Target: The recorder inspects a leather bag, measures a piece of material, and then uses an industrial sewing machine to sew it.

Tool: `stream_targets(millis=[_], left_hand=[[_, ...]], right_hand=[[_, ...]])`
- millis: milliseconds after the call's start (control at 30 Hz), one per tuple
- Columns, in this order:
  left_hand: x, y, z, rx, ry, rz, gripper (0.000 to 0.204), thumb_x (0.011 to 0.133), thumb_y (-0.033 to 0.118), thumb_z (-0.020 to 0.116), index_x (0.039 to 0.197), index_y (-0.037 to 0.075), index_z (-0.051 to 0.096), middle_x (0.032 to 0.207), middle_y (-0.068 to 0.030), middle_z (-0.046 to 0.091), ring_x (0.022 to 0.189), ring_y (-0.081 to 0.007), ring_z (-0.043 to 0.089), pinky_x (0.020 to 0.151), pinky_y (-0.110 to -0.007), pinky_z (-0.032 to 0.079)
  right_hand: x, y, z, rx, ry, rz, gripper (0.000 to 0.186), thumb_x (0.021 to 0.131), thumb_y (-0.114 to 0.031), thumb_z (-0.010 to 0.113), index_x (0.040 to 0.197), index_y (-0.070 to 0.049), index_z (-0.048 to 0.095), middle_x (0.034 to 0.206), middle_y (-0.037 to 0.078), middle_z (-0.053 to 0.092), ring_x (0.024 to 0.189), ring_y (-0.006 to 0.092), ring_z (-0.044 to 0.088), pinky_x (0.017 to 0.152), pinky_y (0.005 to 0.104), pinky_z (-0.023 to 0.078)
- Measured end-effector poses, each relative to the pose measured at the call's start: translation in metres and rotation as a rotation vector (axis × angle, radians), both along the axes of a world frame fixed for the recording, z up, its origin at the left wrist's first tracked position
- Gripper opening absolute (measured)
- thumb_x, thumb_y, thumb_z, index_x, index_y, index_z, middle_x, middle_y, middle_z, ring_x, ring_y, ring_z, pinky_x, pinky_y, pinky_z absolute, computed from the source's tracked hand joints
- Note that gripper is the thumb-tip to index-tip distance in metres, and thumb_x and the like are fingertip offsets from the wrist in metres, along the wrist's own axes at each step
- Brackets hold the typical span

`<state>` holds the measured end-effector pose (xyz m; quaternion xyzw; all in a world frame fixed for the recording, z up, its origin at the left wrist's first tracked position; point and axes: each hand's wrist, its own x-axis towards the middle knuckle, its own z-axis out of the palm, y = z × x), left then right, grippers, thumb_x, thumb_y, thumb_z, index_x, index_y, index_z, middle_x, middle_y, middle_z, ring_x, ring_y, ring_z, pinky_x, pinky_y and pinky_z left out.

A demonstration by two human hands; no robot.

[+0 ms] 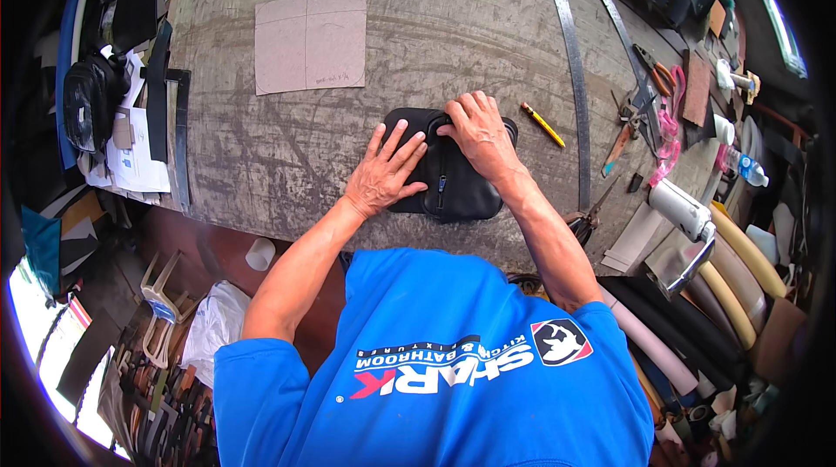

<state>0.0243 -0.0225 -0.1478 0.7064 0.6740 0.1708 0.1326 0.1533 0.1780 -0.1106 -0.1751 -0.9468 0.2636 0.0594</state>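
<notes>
A small black leather-like pouch (467,195) lies on the worn tabletop in front of me, with a short zipper and its pull (441,191) near the middle. My left hand (385,173) rests flat on the pouch's left part, fingers spread. At the upper right edge, my right hand (482,134) has its fingers bent over the pouch, with the thumb pressed on top near the centre. What lies under the right fingers is hidden. Just right of the pouch is a yellow pencil (543,125).
A marked card pattern (310,40) lies farther back on the table (226,145). Metal rulers (570,58), pliers (655,69) and pink tape (668,127) are to the right. Papers and a black bag (91,101) sit at left; material rolls (649,341) stand at lower right.
</notes>
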Motion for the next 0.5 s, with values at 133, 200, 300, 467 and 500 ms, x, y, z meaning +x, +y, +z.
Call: stream_targets(millis=[133, 200, 300, 467, 500], left_hand=[[0.000, 0.000, 0.000, 0.006, -0.008, 0.003, 0.075, 0.079, 0.048, 0.072, 0.137, 0.004, 0.053, 0.152, -0.0080, 0.040, 0.147, -0.0360, 0.026, 0.119, -0.058, 0.020], [-0.001, 0.001, 0.002, 0.015, -0.011, 0.005, 0.075, 0.079, 0.048, 0.072, 0.138, 0.004, 0.053, 0.152, -0.0078, 0.040, 0.147, -0.0360, 0.027, 0.119, -0.058, 0.021], [0.000, 0.004, 0.010, -0.015, -0.022, 0.005, 0.074, 0.077, 0.045, 0.076, 0.134, 0.003, 0.055, 0.153, -0.0104, 0.037, 0.148, -0.0369, 0.024, 0.119, -0.058, 0.021], [-0.005, 0.024, 0.033, -0.115, -0.126, 0.007, 0.068, 0.069, 0.035, 0.085, 0.120, 0.000, 0.057, 0.157, -0.0182, 0.027, 0.148, -0.0400, 0.019, 0.119, -0.057, 0.021], [-0.007, 0.029, 0.038, -0.115, -0.123, 0.005, 0.068, 0.069, 0.035, 0.085, 0.120, 0.000, 0.057, 0.157, -0.0182, 0.027, 0.148, -0.0400, 0.019, 0.119, -0.057, 0.021]], right_hand=[[-0.002, 0.003, 0.000, -0.008, 0.049, -0.001, 0.025, 0.081, -0.021, 0.072, 0.093, -0.005, 0.056, 0.093, 0.010, 0.055, 0.095, 0.0295, 0.053, 0.085, 0.0415, 0.042], [-0.003, 0.005, -0.001, -0.034, 0.030, 0.019, 0.025, 0.080, -0.020, 0.072, 0.091, -0.005, 0.056, 0.092, 0.010, 0.055, 0.095, 0.0296, 0.053, 0.084, 0.0414, 0.042], [-0.003, 0.005, -0.003, -0.058, 0.044, 0.017, 0.025, 0.079, -0.020, 0.073, 0.090, -0.005, 0.056, 0.092, 0.011, 0.055, 0.094, 0.0297, 0.053, 0.084, 0.0415, 0.042], [0.000, 0.005, -0.004, -0.067, 0.018, -0.004, 0.029, 0.078, -0.021, 0.075, 0.096, -0.005, 0.059, 0.096, 0.010, 0.058, 0.096, 0.0303, 0.055, 0.085, 0.0417, 0.043], [0.001, 0.006, -0.004, -0.070, 0.032, -0.005, 0.029, 0.078, -0.021, 0.075, 0.096, -0.005, 0.059, 0.096, 0.010, 0.058, 0.096, 0.0303, 0.055, 0.085, 0.0418, 0.043]])
